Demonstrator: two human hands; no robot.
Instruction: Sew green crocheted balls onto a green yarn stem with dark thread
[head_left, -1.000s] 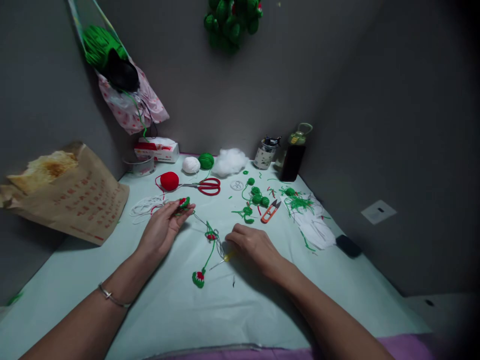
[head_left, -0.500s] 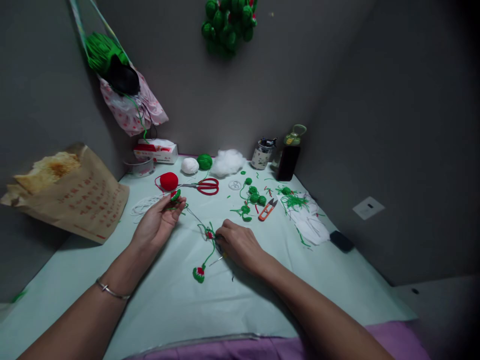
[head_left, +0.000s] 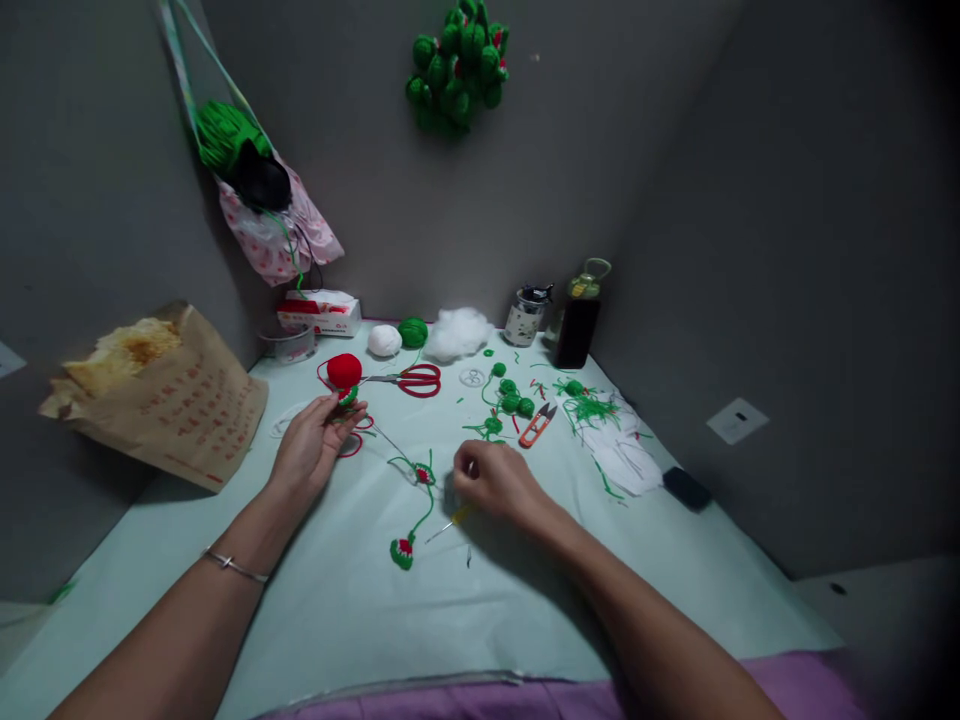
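Note:
My left hand [head_left: 309,447] pinches a small green, red and white crocheted piece [head_left: 347,397] in front of the red yarn ball [head_left: 344,371]. A thin dark thread runs from it to a second crocheted piece [head_left: 424,474] lying mid-table. My right hand [head_left: 496,480] hovers just right of that second piece, thumb and fingers closed together; whatever is between them is too small to make out. Nearer me lies a third crocheted piece [head_left: 403,551], joined by a green strand. A crochet hook [head_left: 448,524] with a yellow handle rests below my right hand.
Red-handled scissors [head_left: 418,380], orange thread snips [head_left: 537,426] and green crocheted balls [head_left: 517,404] lie beyond my hands. White stuffing [head_left: 459,335] and a bottle [head_left: 577,325] stand at the back. A paper food bag [head_left: 169,410] is left; yarn scraps [head_left: 596,408] are right.
My right hand has drawn off to the right, away from the second crocheted piece, uncovering the hook's yellow handle. My left hand keeps its pinch. The whole view has shifted slightly.

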